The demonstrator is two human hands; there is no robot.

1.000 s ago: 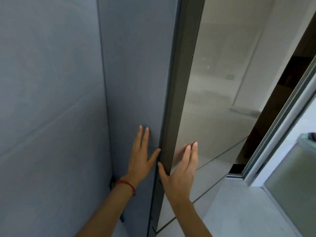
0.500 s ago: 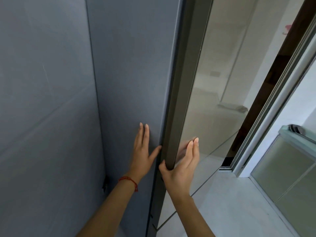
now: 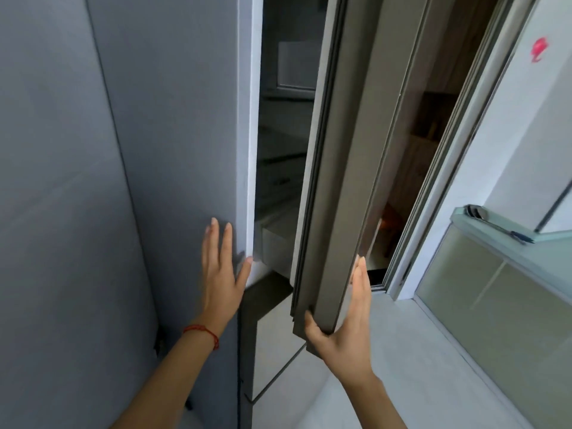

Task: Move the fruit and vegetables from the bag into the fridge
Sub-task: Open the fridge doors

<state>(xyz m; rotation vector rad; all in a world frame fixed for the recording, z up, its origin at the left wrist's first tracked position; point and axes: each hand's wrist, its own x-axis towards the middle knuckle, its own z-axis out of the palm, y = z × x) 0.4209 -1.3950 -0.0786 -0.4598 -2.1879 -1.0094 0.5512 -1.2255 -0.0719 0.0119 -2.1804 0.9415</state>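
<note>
Grey fridge fills the left of your head view, its side panel facing you and its door standing partly open on the right. Your left hand lies flat on that side panel, fingers straight and pointing up, thumb spread out to the white front edge of the cabinet; it holds nothing. A red string circles that wrist, and the forearm runs down to the lower left.

Your right hand grips the lower corner of the door: the thumb hooks round the inner edge by the seal, while the fingers stretch up along the outer face. That forearm comes in from the bottom right.

Through the gap between cabinet and door you can see dim shelves and a pale drawer low down, just right of your left thumb. Nothing inside can be made out as fruit or vegetables, and neither they nor the bag appear anywhere in the view.

To the right, past the door, a sliding frame runs up at a slant, and a glass-fronted counter carries a metal utensil.
</note>
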